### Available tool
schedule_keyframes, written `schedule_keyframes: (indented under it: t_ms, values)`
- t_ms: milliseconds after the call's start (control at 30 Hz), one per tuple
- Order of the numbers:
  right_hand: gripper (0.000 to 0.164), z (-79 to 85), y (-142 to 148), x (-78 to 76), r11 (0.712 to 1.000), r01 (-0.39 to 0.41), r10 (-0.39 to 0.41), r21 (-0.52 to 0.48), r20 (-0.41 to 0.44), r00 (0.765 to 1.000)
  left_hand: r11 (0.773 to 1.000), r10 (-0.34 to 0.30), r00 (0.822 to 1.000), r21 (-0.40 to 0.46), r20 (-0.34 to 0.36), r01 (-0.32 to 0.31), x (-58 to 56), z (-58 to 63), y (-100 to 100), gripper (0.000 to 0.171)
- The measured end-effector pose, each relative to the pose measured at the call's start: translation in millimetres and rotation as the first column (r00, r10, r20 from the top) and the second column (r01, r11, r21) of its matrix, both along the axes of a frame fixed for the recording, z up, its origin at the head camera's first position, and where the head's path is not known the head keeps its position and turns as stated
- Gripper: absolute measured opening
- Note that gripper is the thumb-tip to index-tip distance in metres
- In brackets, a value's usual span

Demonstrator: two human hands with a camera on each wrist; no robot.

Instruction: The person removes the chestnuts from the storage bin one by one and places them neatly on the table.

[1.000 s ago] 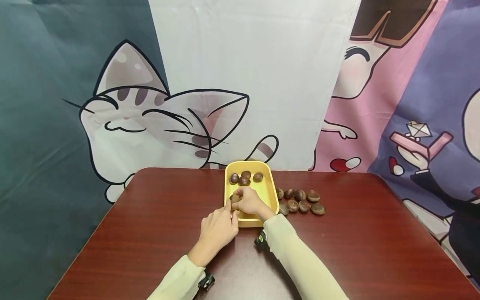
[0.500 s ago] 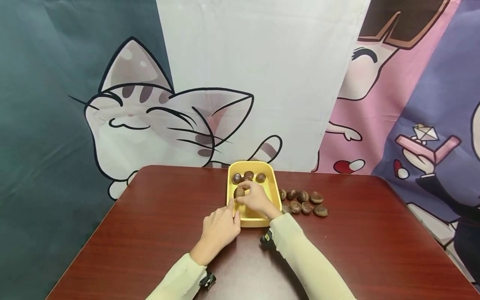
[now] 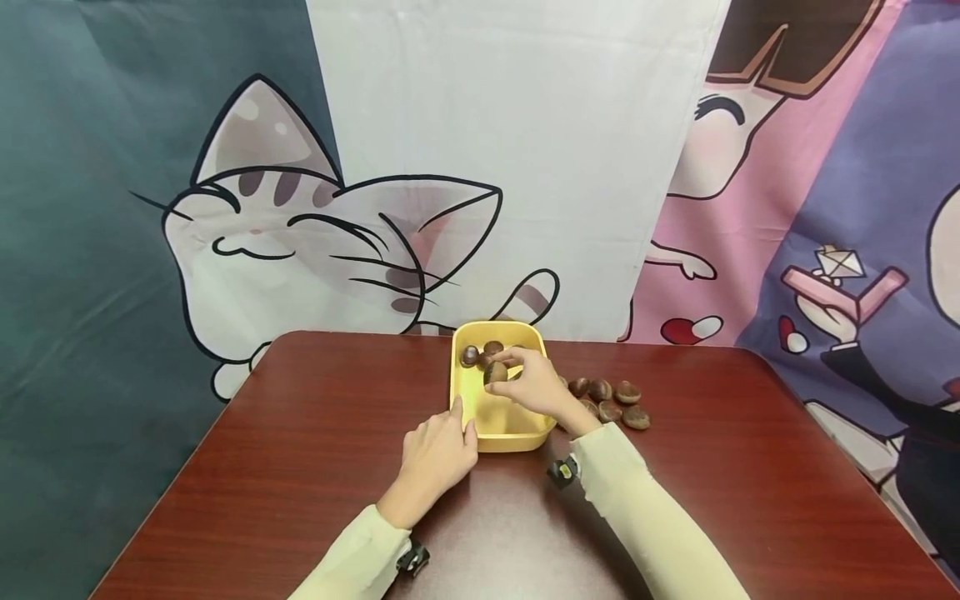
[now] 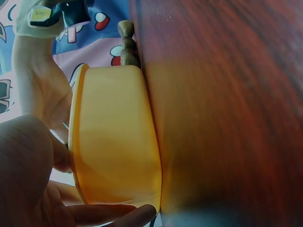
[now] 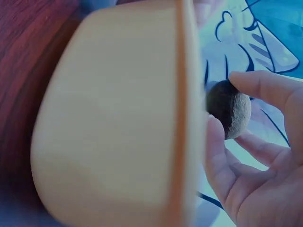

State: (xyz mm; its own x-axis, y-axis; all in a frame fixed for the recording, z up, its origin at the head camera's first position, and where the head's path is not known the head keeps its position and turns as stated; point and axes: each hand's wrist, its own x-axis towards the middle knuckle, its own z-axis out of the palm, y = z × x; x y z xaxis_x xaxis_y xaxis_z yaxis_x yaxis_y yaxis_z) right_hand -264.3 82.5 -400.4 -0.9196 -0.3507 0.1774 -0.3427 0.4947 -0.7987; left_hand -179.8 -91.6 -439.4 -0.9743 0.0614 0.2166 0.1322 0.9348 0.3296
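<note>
My right hand (image 3: 531,385) pinches a brown chestnut (image 3: 496,373) between thumb and fingers over the yellow box (image 3: 504,444). The right wrist view shows this chestnut (image 5: 239,113) above the level of the box's rim (image 5: 182,118). My left hand (image 3: 435,454) rests at the box's near left corner, its index finger laid straight toward the left rim. Seen from the left wrist, the thumb touches the rim and other fingers (image 4: 102,213) lie along the lower wall. Several chestnuts (image 3: 470,357) lie at the far end inside the box; my right hand partly hides some.
Right of the box, several more chestnuts (image 3: 627,392) lie in two rows on the reddish-brown table (image 3: 337,400); my right hand and wrist cover part of them. Behind the table's far edge hangs a cartoon-printed cloth (image 3: 510,125).
My right hand has lifted the chestnut and carried it to the right and farther back, away from the box's left side. The left hand stays at the corner of the box.
</note>
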Motion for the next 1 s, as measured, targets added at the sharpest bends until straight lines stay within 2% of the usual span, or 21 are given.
schedule_keyframes:
  t_ms: [167, 333, 567, 833, 1000]
  values:
    - [0.05, 11.8, 18, 7.7, 0.999, 0.024, -0.022, 0.039, -0.037, 0.999, 1.0, -0.001, 1.0, 0.001, -0.002, 0.001, -0.7, 0.6, 0, 0.053]
    - [0.048, 16.5, 36, 13.7, 0.998, 0.037, -0.035, 0.044, -0.041, 0.999, 1.0, -0.002, 1.0, 0.003, -0.002, 0.002, -0.8, 0.8, -1, 0.053]
    - [0.047, 12.7, 63, 19.7, 0.993, 0.078, -0.072, 0.093, -0.057, 0.996, 1.0, -0.006, 1.0, 0.007, -0.02, 0.006, 0.0, 1.5, -2, 0.052]
    - [0.045, 5.9, 91, 29.4, 0.995, 0.077, -0.076, 0.064, -0.013, 0.997, 1.0, -0.007, 1.0, 0.004, -0.023, 0.007, -0.9, 2.1, -3, 0.052]
    - [0.045, 0.5, 105, 35.9, 0.993, 0.075, -0.075, 0.088, 0.0, 0.997, 1.0, -0.009, 1.0, 0.01, -0.013, 0.01, -0.3, 1.4, -3, 0.052]
